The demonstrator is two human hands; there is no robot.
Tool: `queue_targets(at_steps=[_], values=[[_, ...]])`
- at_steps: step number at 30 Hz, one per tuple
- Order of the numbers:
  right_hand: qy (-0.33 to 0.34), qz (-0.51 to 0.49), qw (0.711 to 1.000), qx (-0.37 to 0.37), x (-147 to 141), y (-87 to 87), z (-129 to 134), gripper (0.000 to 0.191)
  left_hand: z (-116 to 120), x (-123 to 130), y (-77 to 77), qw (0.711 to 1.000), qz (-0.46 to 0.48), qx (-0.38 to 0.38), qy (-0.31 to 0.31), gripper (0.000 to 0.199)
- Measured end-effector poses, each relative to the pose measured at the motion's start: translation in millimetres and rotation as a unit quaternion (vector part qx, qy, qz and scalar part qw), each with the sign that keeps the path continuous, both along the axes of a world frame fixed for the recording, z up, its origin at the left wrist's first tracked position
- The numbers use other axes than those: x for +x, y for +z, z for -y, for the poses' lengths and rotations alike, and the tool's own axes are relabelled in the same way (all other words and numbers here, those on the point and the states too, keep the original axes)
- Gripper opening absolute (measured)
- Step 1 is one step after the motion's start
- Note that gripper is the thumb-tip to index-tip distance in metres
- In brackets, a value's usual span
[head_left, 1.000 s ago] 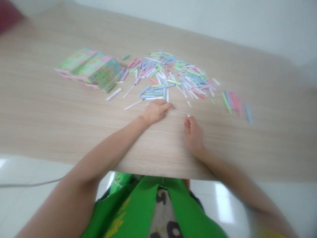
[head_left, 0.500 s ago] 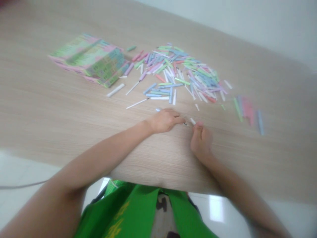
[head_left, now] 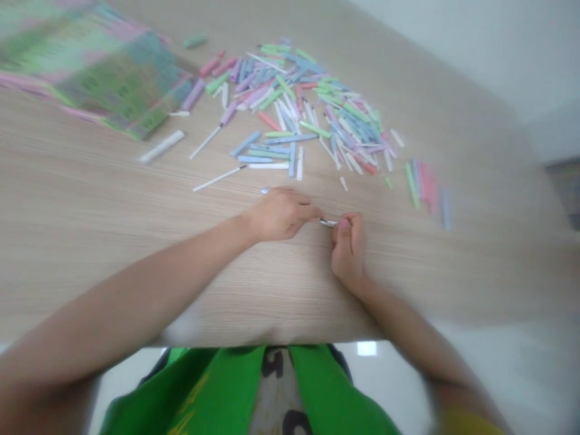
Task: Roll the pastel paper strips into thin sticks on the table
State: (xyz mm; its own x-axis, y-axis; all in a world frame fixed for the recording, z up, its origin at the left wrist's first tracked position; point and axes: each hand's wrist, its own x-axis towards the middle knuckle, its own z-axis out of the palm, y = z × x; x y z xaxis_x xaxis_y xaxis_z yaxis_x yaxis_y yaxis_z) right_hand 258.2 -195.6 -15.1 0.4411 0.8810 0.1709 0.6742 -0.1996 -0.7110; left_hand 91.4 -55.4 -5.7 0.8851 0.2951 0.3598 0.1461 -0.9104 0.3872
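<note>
White stick [head_left: 327, 222] lies pinched between both fingertips: left hand [head_left: 281, 214] closed on one end, right hand [head_left: 348, 244] closed on the other (image blurred), just above the table [head_left: 90, 205]

Both forearms are stretched forward and angled inward, so that the 2 hands nearly meet. The left hand [head_left: 280, 212] is held knuckles-up with fingertips pinched together. The right hand [head_left: 348, 249] is curled, thumb uppermost, fingertips likewise pinched.
</note>
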Motion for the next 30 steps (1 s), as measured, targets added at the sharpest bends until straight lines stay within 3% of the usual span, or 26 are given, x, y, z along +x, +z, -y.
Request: queue_targets(at_steps=[14, 30], values=[[0.008, 0.054, 0.993, -0.102, -5.0, 13.8, -5.2, 0.025, 0.7, 1.9, -2.1, 0.999, -0.038, -0.003, 0.009, 0.036], [0.020, -0.011, 0.999, -0.044, -0.9, 3.4, -5.4, 0.024, 1.2, 4.9, -5.4, 0.999, 0.026, 0.006, -0.043, 0.040]])
